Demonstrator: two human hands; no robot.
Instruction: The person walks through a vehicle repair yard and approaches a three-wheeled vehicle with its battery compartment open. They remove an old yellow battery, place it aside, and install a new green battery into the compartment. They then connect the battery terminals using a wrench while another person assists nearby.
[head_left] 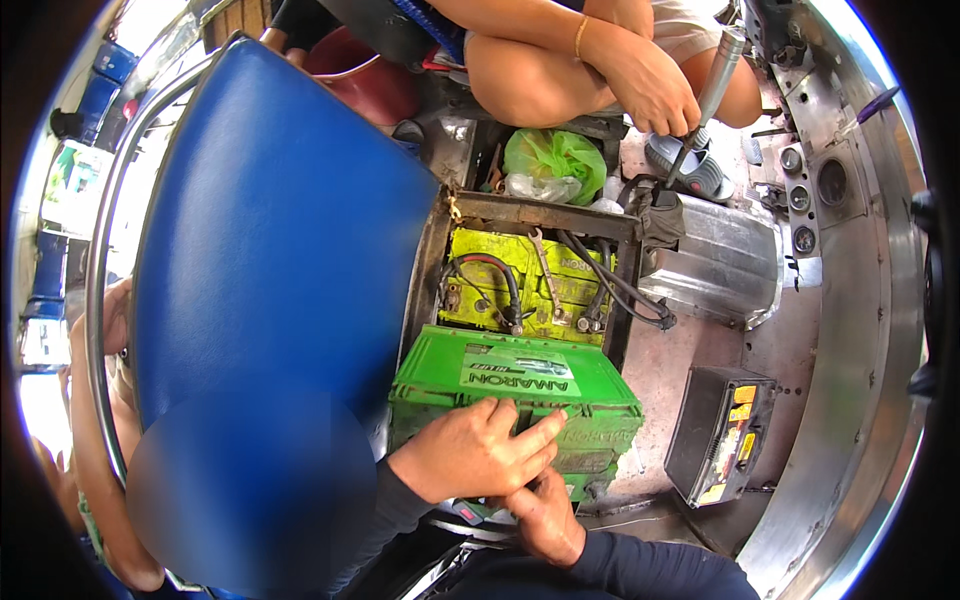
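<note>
Looking down through the head camera, I see a green battery (510,372) sitting just on my side of a metal frame (540,212). My left hand (470,450) lies over the battery's near upper edge, its fingers bent and touching the case; whether they grasp it firmly, I cannot tell. My right hand (550,522) is just below, close against the left one, its fingers partly hidden, so I cannot tell whether they hold anything. Beyond the green battery, a yellow battery (532,285) sits inside the frame, with a wrench (546,265) lying across its top and dark cables (655,319) looping out at its right. A black battery (715,435) rests on the floor (690,350) to the right, well apart from me. A blue padded seat (270,230) fills the left side. Farther off, a green plastic bag (560,160) lies beyond the frame, and another person's hand (655,95) hangs beside a lever with a grey handle (718,75).
</note>
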